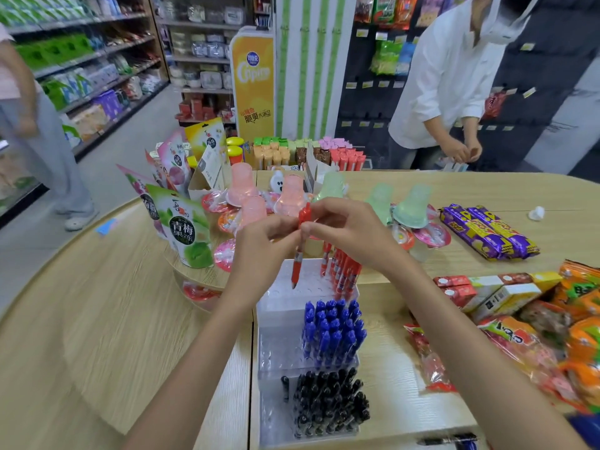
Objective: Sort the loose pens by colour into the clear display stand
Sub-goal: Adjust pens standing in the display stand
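Observation:
A clear tiered display stand [279,323] sits on the wooden table in front of me. Its near tier holds several black pens [328,404], the middle tier several blue pens [334,332], the far tier several red pens [344,271]. My left hand [259,248] and my right hand [344,228] meet above the far tier. Both pinch one red pen [300,248] near its top, tip pointing down over the stand's open holes. Another red pen [325,258] hangs below my right hand. A loose dark blue pen [448,440] lies at the table's near edge.
Jelly cups and pouches [181,228] crowd the table behind the stand. Snack packets [526,329] and purple bars [487,232] lie to the right. A person in white [454,76] stands at the far right, another at the left by shop shelves.

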